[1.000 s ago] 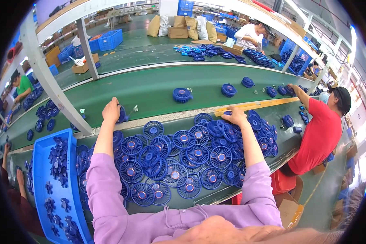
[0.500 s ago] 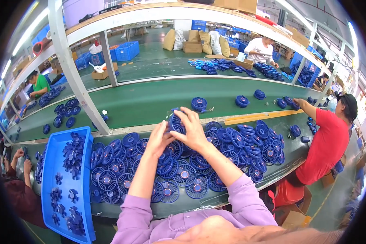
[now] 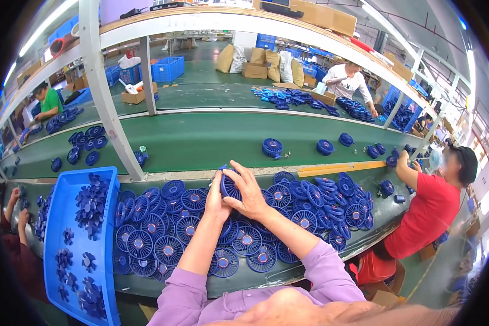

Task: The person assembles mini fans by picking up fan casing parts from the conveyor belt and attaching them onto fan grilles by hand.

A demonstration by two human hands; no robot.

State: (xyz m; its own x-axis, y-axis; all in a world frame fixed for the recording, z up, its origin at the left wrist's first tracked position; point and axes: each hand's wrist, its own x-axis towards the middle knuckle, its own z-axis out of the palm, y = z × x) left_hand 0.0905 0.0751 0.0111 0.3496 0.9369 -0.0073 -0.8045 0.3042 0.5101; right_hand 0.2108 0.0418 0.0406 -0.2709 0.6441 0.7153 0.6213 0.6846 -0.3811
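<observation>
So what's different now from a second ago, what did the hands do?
A second ago both hands reached out, spread apart, over the pile of blue fan grilles. They have since drawn together: the left hand and right hand now hold one blue fan grille between them, lifted above the pile. The pile, the blue tray of fan blades and the green conveyor look unchanged.

The scene is bright and evenly lit by ceiling strip lights (image 3: 383, 13) at the upper right, which blow out to white glare. Shadows are soft and faint. The fisheye bends the shelf frame (image 3: 100, 87) and green belt (image 3: 212, 138) toward the black circular rim. The centre is sharp; the edges smear, and the near sleeves (image 3: 331, 271) are slightly soft.
</observation>
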